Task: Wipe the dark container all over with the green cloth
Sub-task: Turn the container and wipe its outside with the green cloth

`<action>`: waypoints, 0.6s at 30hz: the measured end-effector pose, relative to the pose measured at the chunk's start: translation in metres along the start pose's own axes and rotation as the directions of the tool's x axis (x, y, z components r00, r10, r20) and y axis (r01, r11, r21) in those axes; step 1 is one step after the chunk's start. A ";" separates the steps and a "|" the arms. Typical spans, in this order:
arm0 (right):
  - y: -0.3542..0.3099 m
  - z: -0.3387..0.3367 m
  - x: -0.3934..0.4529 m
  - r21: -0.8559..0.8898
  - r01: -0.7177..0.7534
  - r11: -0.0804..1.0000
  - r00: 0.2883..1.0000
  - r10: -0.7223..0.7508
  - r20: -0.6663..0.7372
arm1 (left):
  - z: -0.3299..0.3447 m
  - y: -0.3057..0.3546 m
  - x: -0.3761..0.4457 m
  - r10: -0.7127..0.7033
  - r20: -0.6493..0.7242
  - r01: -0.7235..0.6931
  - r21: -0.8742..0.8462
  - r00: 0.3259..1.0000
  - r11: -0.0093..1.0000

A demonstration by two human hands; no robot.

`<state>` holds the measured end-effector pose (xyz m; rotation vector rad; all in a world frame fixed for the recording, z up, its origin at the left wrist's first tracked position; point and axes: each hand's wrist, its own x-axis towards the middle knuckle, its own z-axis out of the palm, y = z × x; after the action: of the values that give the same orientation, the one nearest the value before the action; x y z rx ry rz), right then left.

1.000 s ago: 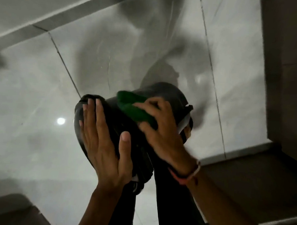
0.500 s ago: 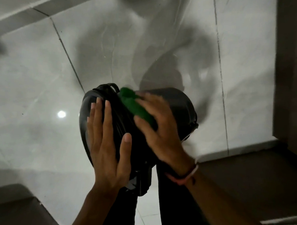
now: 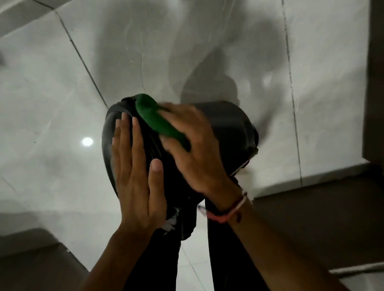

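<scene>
A dark round container [image 3: 229,127] is held in the air above the floor, tilted on its side. My left hand [image 3: 137,176] lies flat against its left side with fingers straight, steadying it. My right hand [image 3: 193,154] presses a green cloth [image 3: 159,122] onto the container's upper middle; the cloth sticks out past my fingertips toward the rim. Much of the container's near face is hidden behind both hands.
Pale glossy floor tiles [image 3: 56,95] with dark grout lines spread below, showing a bright light reflection [image 3: 87,141]. Brown raised surfaces sit at the lower left [image 3: 27,259] and right [image 3: 315,216]. My dark trouser legs [image 3: 225,267] stand under the container.
The container has turned and shifted slightly right and up in view. My right hand has slid the green cloth up toward the container's top edge. My left hand stays flat on its side.
</scene>
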<state>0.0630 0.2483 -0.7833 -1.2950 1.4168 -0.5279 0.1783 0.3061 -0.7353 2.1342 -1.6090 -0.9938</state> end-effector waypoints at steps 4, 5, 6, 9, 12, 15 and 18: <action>0.035 -0.015 -0.038 -0.078 0.037 0.996 0.997 -0.042 -0.067 | -0.016 -0.006 0.004 0.107 0.137 -0.134 0.213 0.985 0.968; 0.052 -0.022 -0.034 -0.087 -0.041 0.995 0.997 0.035 -0.063 | -0.021 -0.010 0.010 0.162 0.175 -0.210 0.308 0.971 0.928; 0.067 -0.028 -0.029 -0.081 -0.122 0.989 0.991 0.117 -0.064 | -0.027 -0.015 0.017 0.225 0.216 -0.294 0.384 0.950 0.875; 0.114 -0.047 -0.004 -0.019 -0.258 0.966 0.961 0.255 -0.108 | -0.040 -0.026 0.042 0.435 0.357 -0.557 0.404 0.826 0.726; 0.155 -0.064 0.028 0.022 -0.444 0.896 0.891 0.443 -0.100 | -0.037 -0.023 0.068 0.639 0.416 -0.760 0.275 0.647 0.589; 0.173 -0.072 0.053 0.252 -0.616 0.747 0.752 0.652 -0.094 | -0.029 -0.007 0.093 0.674 0.440 -0.799 0.219 0.593 0.560; 0.153 -0.099 0.056 0.750 -0.459 0.476 0.602 0.788 -0.132 | -0.020 0.012 0.111 0.601 0.419 -0.718 0.224 0.681 0.658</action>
<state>-0.0777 0.2124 -0.9065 0.0370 1.7574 -0.7351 0.1983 0.1960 -0.7518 1.3343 -2.6549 -0.8216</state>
